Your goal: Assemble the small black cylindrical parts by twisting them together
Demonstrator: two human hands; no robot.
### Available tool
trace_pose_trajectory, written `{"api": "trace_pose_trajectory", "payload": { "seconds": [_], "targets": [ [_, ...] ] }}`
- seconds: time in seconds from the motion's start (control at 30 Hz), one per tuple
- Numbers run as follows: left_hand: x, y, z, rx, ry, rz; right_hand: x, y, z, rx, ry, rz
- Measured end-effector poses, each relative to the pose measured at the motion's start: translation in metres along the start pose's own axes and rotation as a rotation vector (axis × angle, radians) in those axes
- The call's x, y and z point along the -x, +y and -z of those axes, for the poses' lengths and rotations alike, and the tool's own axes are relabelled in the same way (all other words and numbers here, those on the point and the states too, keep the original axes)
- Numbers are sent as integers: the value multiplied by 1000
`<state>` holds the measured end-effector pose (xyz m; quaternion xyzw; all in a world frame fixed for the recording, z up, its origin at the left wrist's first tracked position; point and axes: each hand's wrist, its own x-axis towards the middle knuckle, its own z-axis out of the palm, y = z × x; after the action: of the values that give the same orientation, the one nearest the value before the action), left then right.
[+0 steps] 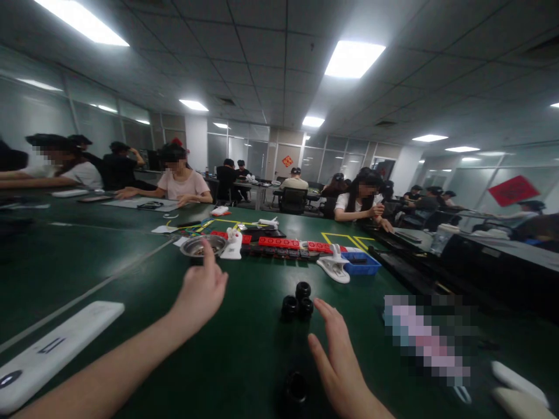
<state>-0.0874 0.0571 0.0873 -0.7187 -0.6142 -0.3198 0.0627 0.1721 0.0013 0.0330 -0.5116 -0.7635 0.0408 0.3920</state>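
Seemingly reaching: left hand [201, 291] at metal bowl [186, 251], grip unclear; right hand [338, 352], spread beside black caps [289, 306], must close to grip.

Black pieces [304, 306] on green table [253, 355]

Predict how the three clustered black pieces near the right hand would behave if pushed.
The black pieces may roll if tipped over, given their rounded sides. Glossy highlights suggest a smooth, possibly slippery surface. Huddled so closely, pushing one would probably nudge its neighbours.
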Motion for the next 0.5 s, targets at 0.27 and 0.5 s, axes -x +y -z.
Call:
{"api": "trace_pose_trajectory", "payload": {
  "seconds": [0.27, 0.5],
  "targets": [
    [84, 19, -92, 146, -261, -341, -7, -17, 11, -28, -155, -55],
    [80, 19, -83, 259, -252, -379, -5, -26, 17, 51, -474, -311]
  ]
}}
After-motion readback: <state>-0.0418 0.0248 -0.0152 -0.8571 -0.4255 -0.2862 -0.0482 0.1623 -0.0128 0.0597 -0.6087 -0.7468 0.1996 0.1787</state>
